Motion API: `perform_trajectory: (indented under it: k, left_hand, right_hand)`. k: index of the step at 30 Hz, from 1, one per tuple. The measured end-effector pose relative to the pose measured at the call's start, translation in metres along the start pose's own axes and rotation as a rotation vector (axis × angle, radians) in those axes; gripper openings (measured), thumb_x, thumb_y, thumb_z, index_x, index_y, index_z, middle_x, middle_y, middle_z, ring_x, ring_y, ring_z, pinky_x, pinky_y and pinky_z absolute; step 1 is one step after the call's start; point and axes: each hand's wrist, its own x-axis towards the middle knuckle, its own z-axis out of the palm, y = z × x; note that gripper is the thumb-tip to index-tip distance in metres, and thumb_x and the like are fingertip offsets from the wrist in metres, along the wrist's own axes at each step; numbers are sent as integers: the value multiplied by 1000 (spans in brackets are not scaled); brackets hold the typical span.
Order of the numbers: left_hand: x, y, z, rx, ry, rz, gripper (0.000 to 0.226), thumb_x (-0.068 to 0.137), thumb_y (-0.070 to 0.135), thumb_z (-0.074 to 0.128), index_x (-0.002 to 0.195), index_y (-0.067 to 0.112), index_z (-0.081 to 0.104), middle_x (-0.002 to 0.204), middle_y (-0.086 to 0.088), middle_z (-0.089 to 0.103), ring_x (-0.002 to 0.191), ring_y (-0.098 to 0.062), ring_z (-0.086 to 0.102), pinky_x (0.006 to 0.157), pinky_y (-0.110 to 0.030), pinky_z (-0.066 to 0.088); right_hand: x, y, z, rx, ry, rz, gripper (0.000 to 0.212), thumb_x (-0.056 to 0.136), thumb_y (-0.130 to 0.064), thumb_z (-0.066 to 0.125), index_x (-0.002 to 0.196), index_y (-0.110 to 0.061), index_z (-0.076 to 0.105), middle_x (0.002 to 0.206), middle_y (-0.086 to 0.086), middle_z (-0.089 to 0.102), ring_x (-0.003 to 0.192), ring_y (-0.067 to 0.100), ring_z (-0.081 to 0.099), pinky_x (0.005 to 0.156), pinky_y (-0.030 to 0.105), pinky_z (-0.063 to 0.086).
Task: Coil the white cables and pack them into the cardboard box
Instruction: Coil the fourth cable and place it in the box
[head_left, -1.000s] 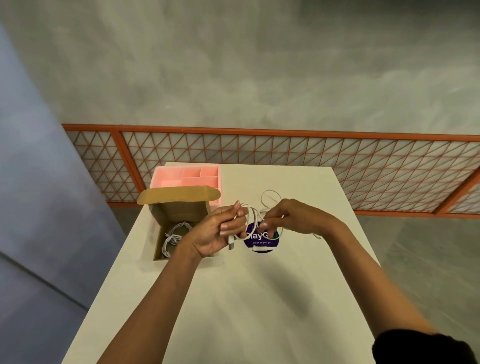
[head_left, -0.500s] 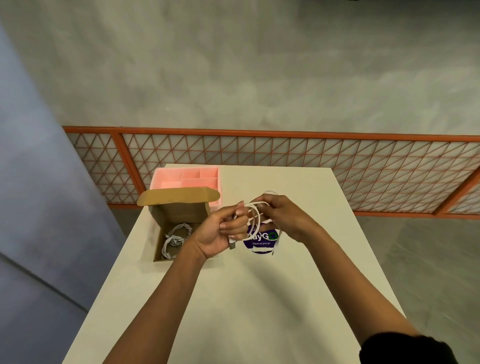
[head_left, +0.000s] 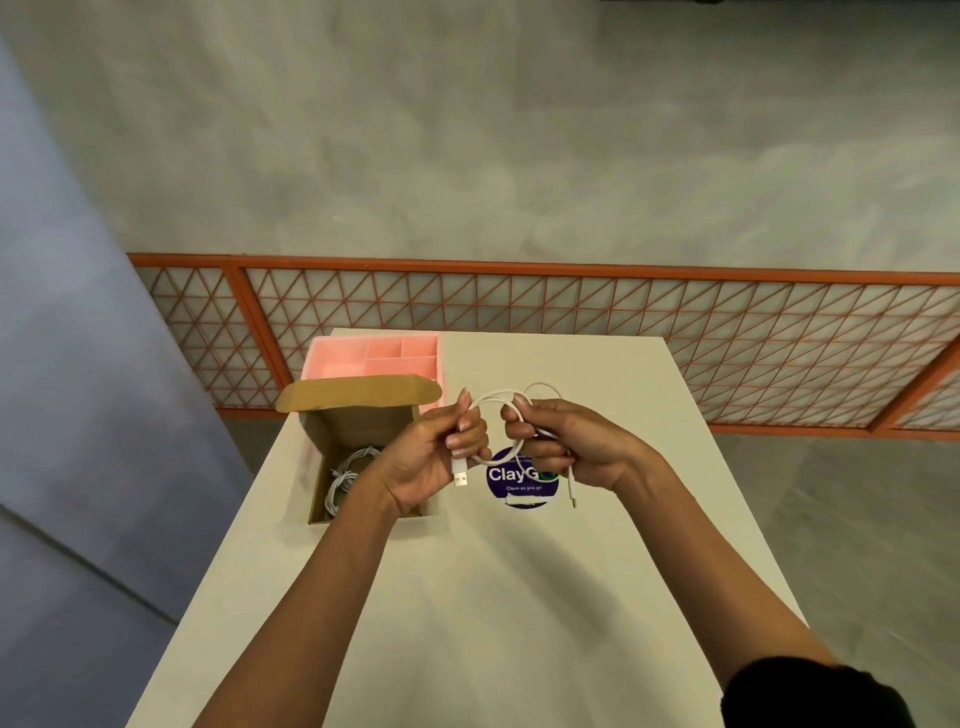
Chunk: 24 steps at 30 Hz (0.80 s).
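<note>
A white cable (head_left: 493, 399) arcs in loops between my two hands above the table. My left hand (head_left: 441, 457) pinches it near the USB plug, which hangs down below the fingers. My right hand (head_left: 566, 447) grips the gathered loops, and the small plug end dangles beneath it. The open cardboard box (head_left: 363, 421) stands just left of my left hand, its lid flap raised. Inside it lies another coiled white cable (head_left: 345, 475). My left wrist covers the box's right front corner.
A pink compartment tray (head_left: 374, 356) sits behind the box at the table's far left. A round purple sticker (head_left: 519, 480) lies on the white table (head_left: 493, 597) under my hands. An orange mesh railing (head_left: 571, 312) runs behind the table.
My hands have drawn slightly apart. The loops have opened into a wider arc between them, and both plug ends now hang free below my hands.
</note>
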Motion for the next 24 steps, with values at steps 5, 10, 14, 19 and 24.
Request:
perform_trajectory:
  k: [5,10,14,19,24]
  left_hand:
    - [-5,6,6,77,139,-3,37,93,28,39,61,10,43,52,-2,38,52,-14,48,60,-24,52]
    - [-4,4,7,34,162,-6,34,93,32,42,64,13,39,47,4,31,46,-9,34,57,-21,44]
    - [-3,-2,10,57,214,14,40,101,30,34,64,13,38,50,4,30,49,-9,35,59,-20,47]
    - [4,-6,18,184,272,90,40,102,29,34,64,15,34,51,6,26,47,-8,30,58,-17,47]
    - [5,-7,11,235,319,112,39,102,30,34,66,15,36,51,6,27,46,-6,32,56,-16,45]
  right_hand:
    - [3,-3,-4,-17,10,-17,23,99,-33,40,83,-17,47,63,-9,33,41,0,19,36,13,13]
    - [8,2,-1,32,46,-12,37,100,-44,31,78,-18,44,63,-8,31,39,-1,18,35,13,12]
    - [11,2,0,-52,154,-18,33,101,-38,36,74,-19,42,61,-9,28,41,1,17,35,12,18]
    - [12,2,0,-245,261,-134,34,101,-37,39,78,-17,55,64,-6,43,46,5,21,41,14,21]
    - [-2,-2,-12,-422,148,-72,37,99,-33,42,115,-7,63,60,-11,56,54,8,36,56,18,35]
